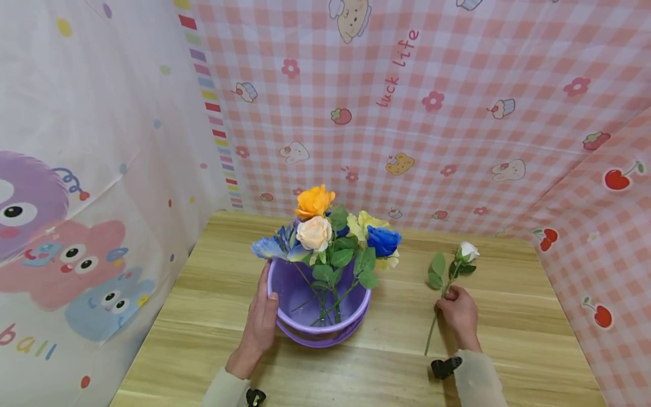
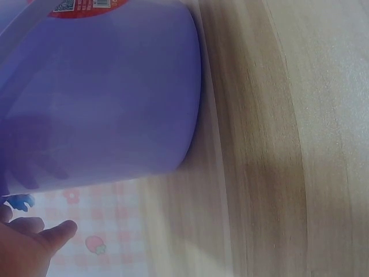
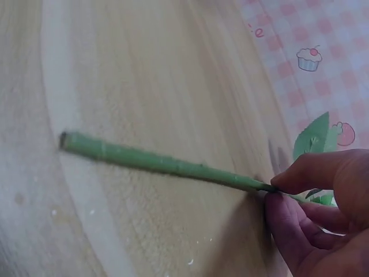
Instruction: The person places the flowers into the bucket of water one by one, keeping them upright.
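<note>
A purple bucket (image 1: 325, 339) stands on the table with several artificial flowers in it. An orange rose (image 1: 315, 202), a peach rose (image 1: 314, 233), a blue rose (image 1: 383, 241) and a pale blue flower (image 1: 269, 249) lean out over its rim. My left hand (image 1: 260, 319) holds the bucket's left side, thumb at the rim and fingers along the outer wall. To the right, my right hand (image 1: 460, 314) pinches the green stem of a white rose (image 1: 468, 252) between thumb and fingertips. The stem's cut end (image 3: 66, 141) points away from the hand, low over the wood.
The wooden table (image 1: 396, 362) reaches back to a pink checked cloth (image 1: 371, 135). A white cartoon cloth (image 1: 168, 85) hangs on the left. Black wrist-worn devices sit at both cuffs, one (image 1: 446, 368) by the right sleeve.
</note>
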Motion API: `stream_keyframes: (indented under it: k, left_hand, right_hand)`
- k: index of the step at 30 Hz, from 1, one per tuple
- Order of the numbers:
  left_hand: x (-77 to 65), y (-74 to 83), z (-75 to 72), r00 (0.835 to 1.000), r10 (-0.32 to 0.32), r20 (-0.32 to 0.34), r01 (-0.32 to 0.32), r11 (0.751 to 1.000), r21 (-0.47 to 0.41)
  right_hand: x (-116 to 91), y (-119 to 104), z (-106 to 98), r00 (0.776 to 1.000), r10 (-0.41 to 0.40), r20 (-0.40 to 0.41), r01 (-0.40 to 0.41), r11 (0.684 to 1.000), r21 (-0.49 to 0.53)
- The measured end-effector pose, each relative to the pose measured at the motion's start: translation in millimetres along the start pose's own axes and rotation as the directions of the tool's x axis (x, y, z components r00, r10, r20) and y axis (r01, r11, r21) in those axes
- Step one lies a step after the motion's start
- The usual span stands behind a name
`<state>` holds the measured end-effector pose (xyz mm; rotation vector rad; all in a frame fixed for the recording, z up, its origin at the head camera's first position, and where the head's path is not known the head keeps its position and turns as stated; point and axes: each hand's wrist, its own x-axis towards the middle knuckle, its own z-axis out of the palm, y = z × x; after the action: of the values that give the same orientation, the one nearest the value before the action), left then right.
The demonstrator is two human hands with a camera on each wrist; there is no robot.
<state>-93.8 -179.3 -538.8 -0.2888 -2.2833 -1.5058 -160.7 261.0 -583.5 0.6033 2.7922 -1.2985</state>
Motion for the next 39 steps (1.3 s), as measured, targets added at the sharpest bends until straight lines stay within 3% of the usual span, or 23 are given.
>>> stream_keyframes:
  k: [5, 9, 17, 31, 39]
  left_hand:
    - [0.0, 0.1, -0.1, 1.000, 0.001, 0.003, -0.001, 1.000, 0.002]
    - [0.0, 0.1, -0.1, 1.000, 0.001, 0.002, -0.001, 1.000, 0.002]
    - [-0.4, 0.5, -0.4, 1.000, -0.005, 0.000, 0.005, 1.000, 0.010]
    - [-0.4, 1.0, -0.6, 1.000, -0.011, 0.004, 0.011, 1.000, 0.022]
    - [-0.2, -0.2, -0.3, 1.000, -0.009, 0.001, 0.009, 1.000, 0.014]
  right_hand:
    - [-1.3, 0.5, -1.1, 0.999, 0.036, -0.015, -0.035, 0.997, 0.070]
    - [-1.5, 0.9, -1.9, 0.998, 0.055, -0.010, -0.052, 0.980, 0.193]
    - [-1.1, 2.5, -5.9, 0.991, 0.104, 0.089, -0.133, 0.873, 0.469]
    - [-2.6, 8.4, -10.1, 0.964, 0.148, 0.219, -0.251, 0.776, 0.578]
    - [-7.4, 8.6, -10.2, 0.963, 0.152, 0.224, -0.262, 0.723, 0.640]
